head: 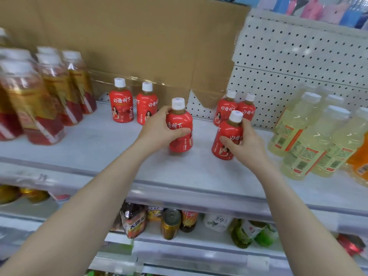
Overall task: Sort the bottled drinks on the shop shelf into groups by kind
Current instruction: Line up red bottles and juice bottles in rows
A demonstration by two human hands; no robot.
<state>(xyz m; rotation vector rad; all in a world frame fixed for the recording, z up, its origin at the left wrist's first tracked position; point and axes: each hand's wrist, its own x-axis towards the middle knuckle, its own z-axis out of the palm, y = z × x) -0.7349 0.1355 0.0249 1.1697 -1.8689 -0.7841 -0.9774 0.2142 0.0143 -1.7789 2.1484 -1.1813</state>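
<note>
Fingers [161, 113] of the left hand [157, 132] wrap one red bottle [179, 120] at the centre of the shelf [95, 144]; fingers [247, 126] of the right hand [249, 146] clasp a second red bottle [231, 130] toward 3 o'clock. Both are probably held for gathering with the red pairs at 11 o'clock [121, 104] and 1 o'clock [226, 108], apart from the pale yellow bottles [310, 140] at 3 o'clock

You could read 山楂树下 in white on the red bottle [121, 109] toward the shelf's [99, 148] back edge, with JUICE running down its side. Print on the pale yellow bottles [310, 148] was too blurred to read.
</note>
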